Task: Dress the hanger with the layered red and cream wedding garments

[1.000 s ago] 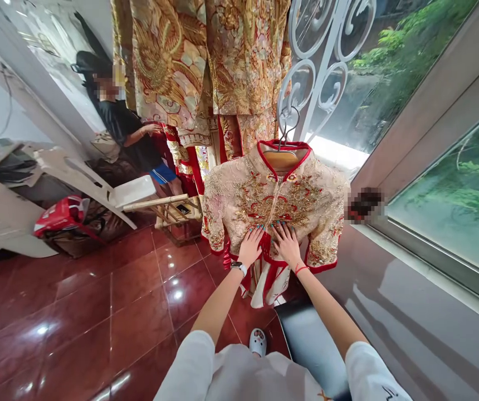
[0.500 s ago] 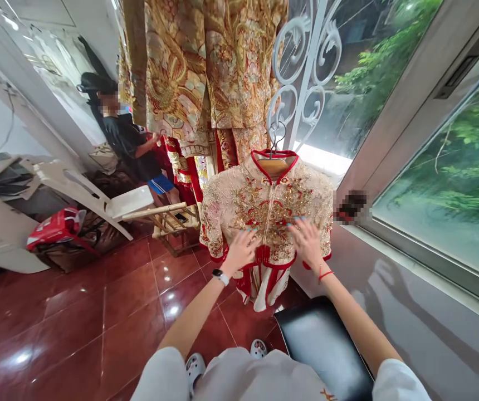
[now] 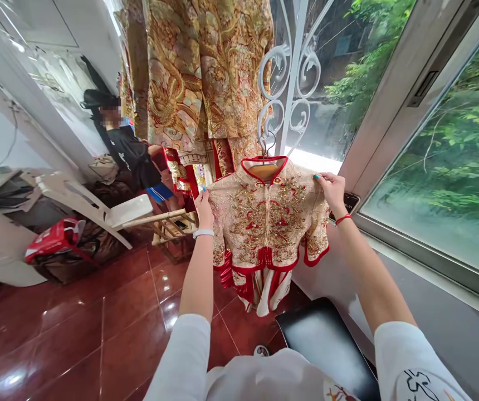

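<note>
A small cream jacket (image 3: 270, 220) with gold and red embroidery hangs on a wooden hanger (image 3: 265, 170) hooked into a white scrollwork window grille (image 3: 289, 106). My left hand (image 3: 204, 207) pinches the jacket's left shoulder, fingers closed on the cloth. My right hand (image 3: 332, 191) grips the right shoulder the same way. A red and white skirt hem (image 3: 264, 289) hangs below the jacket.
Larger gold embroidered garments (image 3: 206, 72) hang above and behind. A black stool (image 3: 327, 345) stands below the jacket. Another person (image 3: 133, 153) in dark clothes stands at the back left beside a white folding chair (image 3: 97, 200) and a red bag (image 3: 53, 239). The floor is glossy red tile (image 3: 76, 323).
Both hands left the jacket's front and rose outward, each taking hold of a shoulder. The view has shifted, so the jacket sits a little further left.
</note>
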A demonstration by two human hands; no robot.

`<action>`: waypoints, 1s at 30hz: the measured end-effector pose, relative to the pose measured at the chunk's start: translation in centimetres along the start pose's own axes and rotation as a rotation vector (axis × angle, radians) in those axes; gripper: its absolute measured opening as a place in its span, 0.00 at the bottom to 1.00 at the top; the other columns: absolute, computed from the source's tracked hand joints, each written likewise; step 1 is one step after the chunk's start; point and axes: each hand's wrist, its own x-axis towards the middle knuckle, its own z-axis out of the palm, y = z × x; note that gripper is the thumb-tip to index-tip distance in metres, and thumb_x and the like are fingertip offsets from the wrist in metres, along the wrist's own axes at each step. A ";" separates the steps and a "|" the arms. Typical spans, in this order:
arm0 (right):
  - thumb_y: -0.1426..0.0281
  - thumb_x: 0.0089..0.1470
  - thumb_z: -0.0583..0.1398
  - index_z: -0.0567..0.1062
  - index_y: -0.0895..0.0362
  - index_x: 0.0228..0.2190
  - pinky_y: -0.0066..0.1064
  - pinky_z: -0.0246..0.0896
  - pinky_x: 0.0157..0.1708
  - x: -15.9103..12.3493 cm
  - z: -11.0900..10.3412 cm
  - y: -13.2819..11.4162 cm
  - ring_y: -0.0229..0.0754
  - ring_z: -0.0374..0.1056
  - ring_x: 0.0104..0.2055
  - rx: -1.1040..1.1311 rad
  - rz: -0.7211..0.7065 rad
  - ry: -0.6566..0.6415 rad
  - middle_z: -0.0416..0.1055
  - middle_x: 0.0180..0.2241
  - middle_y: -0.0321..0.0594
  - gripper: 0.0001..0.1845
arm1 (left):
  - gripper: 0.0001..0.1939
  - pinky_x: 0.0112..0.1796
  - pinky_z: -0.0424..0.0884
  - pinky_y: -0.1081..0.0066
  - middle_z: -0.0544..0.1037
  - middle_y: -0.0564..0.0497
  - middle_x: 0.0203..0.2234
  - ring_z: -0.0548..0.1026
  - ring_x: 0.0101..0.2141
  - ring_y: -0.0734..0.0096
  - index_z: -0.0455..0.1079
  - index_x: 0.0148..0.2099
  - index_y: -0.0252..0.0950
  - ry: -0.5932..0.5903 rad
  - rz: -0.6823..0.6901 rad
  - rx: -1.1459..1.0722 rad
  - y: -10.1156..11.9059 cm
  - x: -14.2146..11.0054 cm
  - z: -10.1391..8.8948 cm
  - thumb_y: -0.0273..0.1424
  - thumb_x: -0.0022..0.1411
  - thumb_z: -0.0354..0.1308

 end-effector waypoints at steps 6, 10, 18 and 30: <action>0.50 0.53 0.64 0.75 0.54 0.51 0.46 0.63 0.57 -1.1 -2.1 0.5 0.50 0.69 0.53 -0.063 -0.091 -0.303 0.73 0.54 0.49 0.30 | 0.27 0.51 0.70 0.64 0.76 0.46 0.36 0.74 0.45 0.63 0.71 0.38 0.36 -0.076 0.093 0.260 -1.5 -1.9 -1.8 0.58 0.62 0.54; 0.48 0.54 0.63 0.71 0.56 0.53 0.53 0.62 0.57 -1.6 -1.3 0.7 0.53 0.69 0.50 -0.167 -0.029 -0.176 0.74 0.50 0.50 0.32 | 0.29 0.63 0.58 0.57 0.75 0.37 0.52 0.67 0.61 0.57 0.71 0.51 0.35 -0.020 0.102 0.470 -2.4 -3.2 -3.0 0.55 0.69 0.45; 0.48 0.63 0.45 0.69 0.54 0.48 0.41 0.66 0.51 -16.6 -0.6 6.4 0.45 0.70 0.48 0.077 0.477 0.199 0.71 0.46 0.45 0.27 | 0.21 0.60 0.62 0.61 0.69 0.41 0.60 0.67 0.61 0.65 0.63 0.60 0.39 0.272 -0.192 0.496 -6.7 -10.8 -10.4 0.38 0.73 0.39; 0.44 0.34 0.64 0.66 0.53 0.28 0.37 0.72 0.35 -32.4 5.6 12.7 0.43 0.72 0.32 0.475 1.130 -0.079 0.75 0.30 0.38 0.28 | 0.15 0.34 0.70 0.72 0.75 0.52 0.30 0.73 0.28 0.74 0.66 0.35 0.39 0.144 -0.998 0.278 -16.7 -19.7 -15.0 0.45 0.56 0.61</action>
